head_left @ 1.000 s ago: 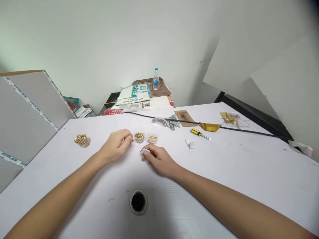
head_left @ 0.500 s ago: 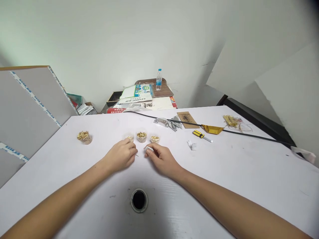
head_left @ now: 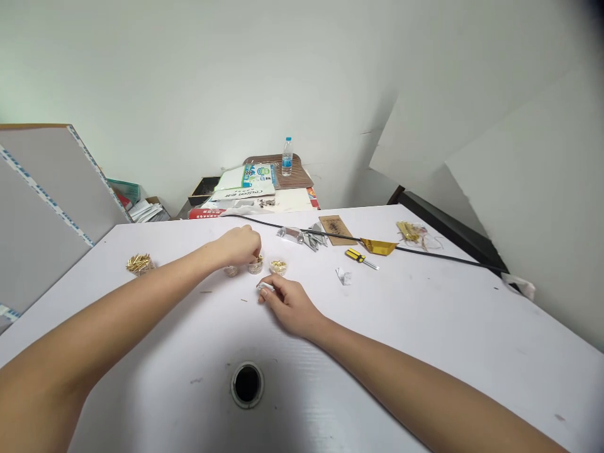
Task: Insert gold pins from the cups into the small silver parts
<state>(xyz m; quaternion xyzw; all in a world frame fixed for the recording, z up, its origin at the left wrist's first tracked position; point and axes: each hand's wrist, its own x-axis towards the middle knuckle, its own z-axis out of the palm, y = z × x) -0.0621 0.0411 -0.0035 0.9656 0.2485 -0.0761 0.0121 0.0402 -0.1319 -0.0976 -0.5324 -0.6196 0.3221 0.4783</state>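
Observation:
My left hand (head_left: 243, 245) reaches over the middle clear cup (head_left: 255, 267), its fingers closed and pointing down at small brass-coloured parts in it. Whether a part is between the fingertips is hidden. In my right hand (head_left: 290, 305), thumb and fingers pinch a small white piece (head_left: 265, 286), perhaps folded paper. To the right of the middle cup stands another cup (head_left: 278, 268) of tiny gold parts; to its left, a third cup (head_left: 231, 271) is partly covered by my left hand and wrist. Two thin pins lie on the table, one left pin (head_left: 206, 292) and one nearer pin (head_left: 244, 300).
A heap of brass pins (head_left: 139, 263) fills a cup at far left. On the right lie a yellow-black screwdriver (head_left: 362, 258), a crumpled white scrap (head_left: 343, 276), brown card (head_left: 338, 230) and a black cable (head_left: 453, 257). A round hole (head_left: 248, 384) opens in the white tabletop.
My left hand has moved forward from the tabletop to the middle cup, and two thin pins now show on the table. My right hand keeps its white piece. The view has shifted slightly right.

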